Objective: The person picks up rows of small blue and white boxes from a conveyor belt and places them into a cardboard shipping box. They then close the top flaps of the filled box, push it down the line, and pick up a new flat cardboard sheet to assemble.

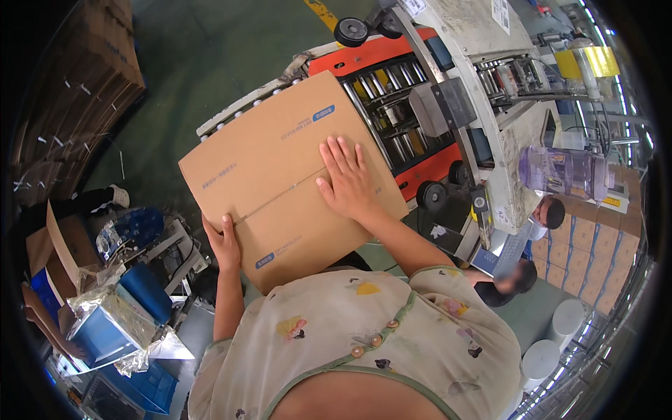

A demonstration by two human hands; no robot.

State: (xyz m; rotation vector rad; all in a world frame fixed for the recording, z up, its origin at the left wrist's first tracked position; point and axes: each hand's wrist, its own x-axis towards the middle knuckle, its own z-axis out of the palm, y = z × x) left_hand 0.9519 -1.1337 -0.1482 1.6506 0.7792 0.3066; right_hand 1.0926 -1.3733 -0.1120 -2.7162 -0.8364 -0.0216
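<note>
A closed brown cardboard box (280, 168) lies in the middle of the view, with its two top flaps meeting in a seam that runs from about 8 o'clock to 2 o'clock. The right hand (348, 183) lies flat on the top of the box, near its 4 o'clock side; its fingers (343, 155) are stretched out and released, they press on the flap just beside the seam and grasp nothing. The left hand (225, 246) is at the 7 o'clock edge of the box. Its thumb lies on the top face by the end of the seam, and the other fingers go around the edge and under it, so they are hidden; the hand seems to be holding this edge.

The far end of the box rests on a roller conveyor (392, 105) with an orange frame, which goes away toward 1 o'clock into a grey machine (483, 84). Two black wheels (432, 196) sit at the orange frame, just at 3 o'clock from the box. At 9 o'clock, well apart, there are stacked flat cartons (84, 91). At 8 o'clock stands a blue container with silver foil (115, 318). At 4 o'clock, below the machine, two other persons (514, 276) are seen, and further stacked boxes (595, 252) near them.
</note>
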